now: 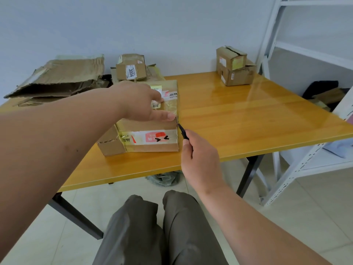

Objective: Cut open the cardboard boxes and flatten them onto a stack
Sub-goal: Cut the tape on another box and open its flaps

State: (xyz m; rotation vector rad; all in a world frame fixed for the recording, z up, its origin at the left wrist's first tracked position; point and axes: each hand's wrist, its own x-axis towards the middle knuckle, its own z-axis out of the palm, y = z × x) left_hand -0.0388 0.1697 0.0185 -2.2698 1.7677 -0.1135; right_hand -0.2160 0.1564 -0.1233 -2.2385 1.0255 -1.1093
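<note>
A glossy orange-wood table [238, 115] on black legs carries it all: a taped cardboard box [150, 134] near its front edge, flattened cardboard [57, 79] out at ten o'clock, a box labelled 3004 [130, 70] at twelve, two stacked boxes [236, 67] at two.

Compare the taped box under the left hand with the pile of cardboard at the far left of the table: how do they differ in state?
The taped brown cardboard box stands closed, with tape across its near face; the flattened brown cardboard pile lies opened out, a torn edge showing. The left hand rests on the box and the right hand holds a small dark cutter at its corner; nothing touches the pile. Both are brown cardboard on the orange wooden table.
</note>
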